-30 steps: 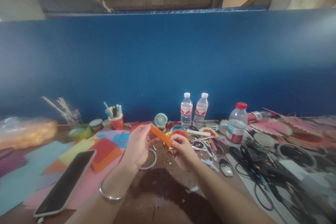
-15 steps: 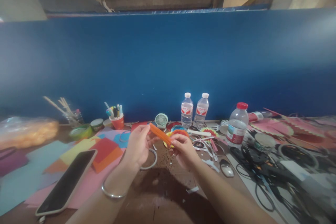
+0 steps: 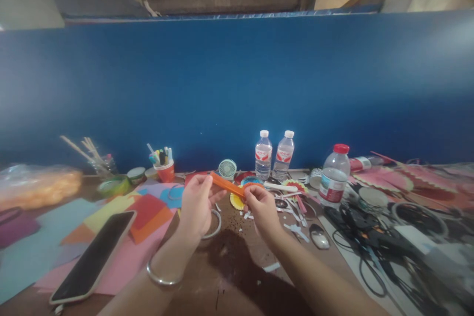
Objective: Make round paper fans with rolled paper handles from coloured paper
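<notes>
A narrow folded strip of orange paper (image 3: pixel 228 185) is stretched between my two hands above the table. My left hand (image 3: pixel 196 202) pinches its left end between thumb and fingers. At the right end, the fingers of my right hand (image 3: pixel 260 206) are closed on the strip. Behind it lie pleated paper rosettes, among them a yellow rosette (image 3: pixel 236 201) partly hidden by the strip. A pale ring (image 3: pixel 215 225) rests on the table, partly covered by my left hand. Dark specks and white paper scraps lie below the strip.
Coloured paper sheets (image 3: pixel 148 210) and a phone (image 3: pixel 94 256) lie at left. A cup of pens (image 3: pixel 165 172), a small fan (image 3: pixel 227 169) and two water bottles (image 3: pixel 263 155) stand behind. A red-capped bottle (image 3: pixel 334 177), a mouse (image 3: pixel 319 237) and tangled black cables (image 3: pixel 370 242) are at right.
The right hand has turned slightly, its fingers curling more tightly at the strip's end. The strip now lies a little flatter, and more of the yellow rosette shows.
</notes>
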Demonstrator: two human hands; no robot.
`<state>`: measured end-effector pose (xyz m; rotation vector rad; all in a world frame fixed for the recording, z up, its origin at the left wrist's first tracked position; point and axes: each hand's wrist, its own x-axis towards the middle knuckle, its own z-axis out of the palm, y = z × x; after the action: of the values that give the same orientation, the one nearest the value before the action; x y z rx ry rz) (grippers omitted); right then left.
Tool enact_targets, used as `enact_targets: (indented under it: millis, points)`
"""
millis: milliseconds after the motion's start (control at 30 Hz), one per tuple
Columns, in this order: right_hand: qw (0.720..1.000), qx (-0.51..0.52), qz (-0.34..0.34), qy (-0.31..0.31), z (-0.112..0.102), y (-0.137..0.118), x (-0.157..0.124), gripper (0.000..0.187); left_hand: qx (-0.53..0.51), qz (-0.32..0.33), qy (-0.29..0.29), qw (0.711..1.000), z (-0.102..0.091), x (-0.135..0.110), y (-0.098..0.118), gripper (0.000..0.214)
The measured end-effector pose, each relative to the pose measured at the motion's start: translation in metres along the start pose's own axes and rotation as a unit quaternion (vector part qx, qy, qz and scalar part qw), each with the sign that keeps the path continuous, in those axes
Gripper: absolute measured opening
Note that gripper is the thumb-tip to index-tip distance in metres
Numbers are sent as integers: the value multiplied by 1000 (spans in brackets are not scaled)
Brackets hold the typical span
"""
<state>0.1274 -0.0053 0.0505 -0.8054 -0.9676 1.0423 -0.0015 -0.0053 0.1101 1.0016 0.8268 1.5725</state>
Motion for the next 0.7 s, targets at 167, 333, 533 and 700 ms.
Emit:
enact_targets:
  millis: [167,333,533,700]
  points:
    - [998,23,40,36,-3,-1,3,11,36,67,10,997,2,-8,-12,15]
    - [994,95,44,-25,-12,-8,7,17,-20,34,61,997,-4,3,-13,14]
    - [998,-29,-22,-48,-11,-11,9,35,-45,19,73,996,-9,11,-12,15]
    - [994,-78,-28,-68,-6,-15,7,50,-39,0,61,997,1,-1,-29,20]
